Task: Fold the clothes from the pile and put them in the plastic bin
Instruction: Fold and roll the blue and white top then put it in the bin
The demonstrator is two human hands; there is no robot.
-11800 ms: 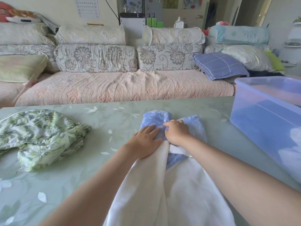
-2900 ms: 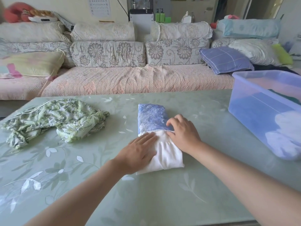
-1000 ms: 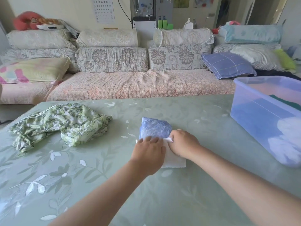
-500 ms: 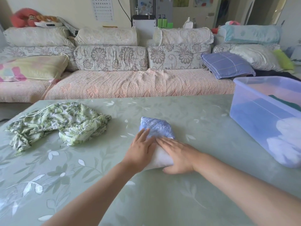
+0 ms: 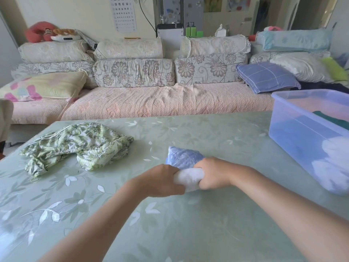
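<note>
So: sofa ran along the back, not in play. Table was the work surface. Bin sat at the table's right edge with its top open, probably parked there so a finished piece could go straight in. Dark green, blue and white items showed through its wall.

Pile was one crumpled green leaf-print garment on the left of the table, well apart from everything else. It was unfolded, so next in the queue by my read.

Bundle, blue quilted fabric over white, was a compact fold near table centre, between pile and bin. I couldn't tell whether it was resting on the table or just off it.

Both hands grasped it, one per side. Left hand was curled round the left end of the white part and right hand round the right end, backs up, thumbs hidden. The two-sided clamp looked meant to keep the fold from springing open on the lift.

Forearms came in from the near edge and converged on the bundle, wrists about level. My guess: fold done, transfer to the bin not yet made.
</note>
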